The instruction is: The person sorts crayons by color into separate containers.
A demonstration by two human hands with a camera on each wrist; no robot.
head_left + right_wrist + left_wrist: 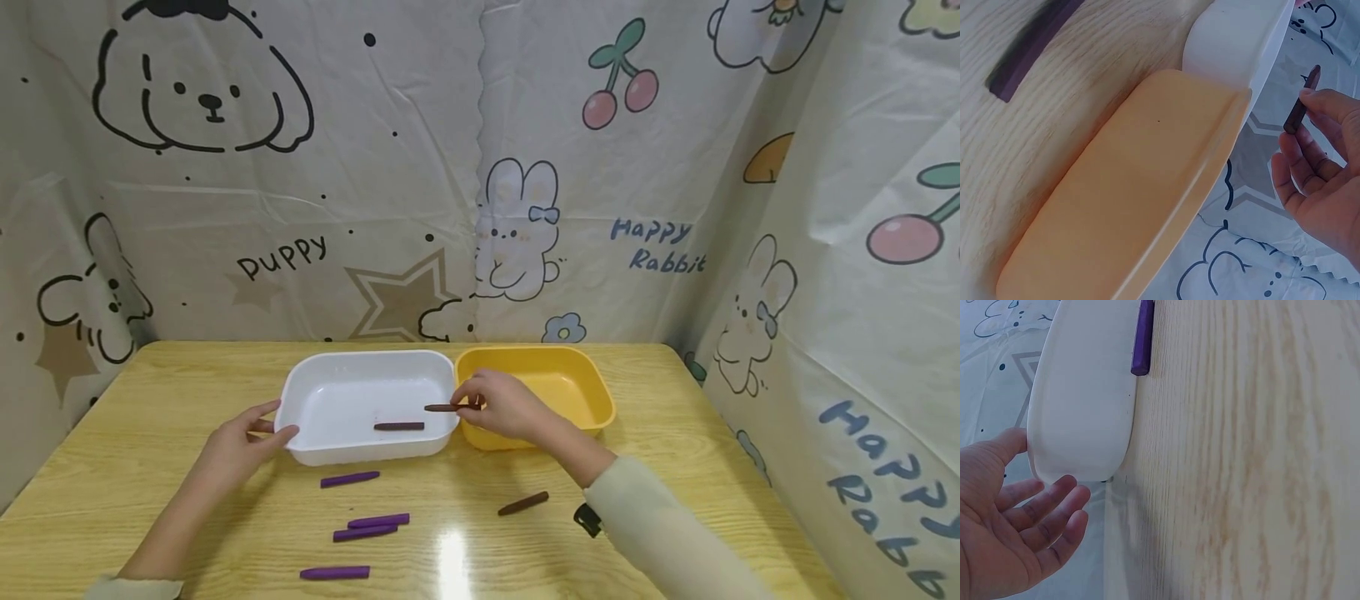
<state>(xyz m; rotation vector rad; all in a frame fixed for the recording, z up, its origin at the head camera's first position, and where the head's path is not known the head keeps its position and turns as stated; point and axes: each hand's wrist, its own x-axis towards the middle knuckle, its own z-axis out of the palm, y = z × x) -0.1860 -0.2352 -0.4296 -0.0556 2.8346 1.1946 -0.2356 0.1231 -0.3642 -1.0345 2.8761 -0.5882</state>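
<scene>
My right hand (504, 405) pinches a brown crayon (442, 408) between thumb and fingers, over the shared edge of the white tray and the yellow tray (600, 408). The crayon's tip points left, over the white tray (360, 457). Inside that tray lies another brown crayon (399, 427). At the tray's left end is my left hand (238, 446); in the left wrist view its thumb (1013, 442) touches the rim while the other fingers spread loosely by the end wall. The right wrist view shows the pinched crayon (1304, 103) clear of the trays.
Several purple crayons lie on the table in front of the white tray, one (350, 479) close to its wall and another (334, 572) nearest me. A brown crayon (523, 503) and a small black object (587, 520) lie near my right forearm. A printed curtain (405, 192) hangs behind.
</scene>
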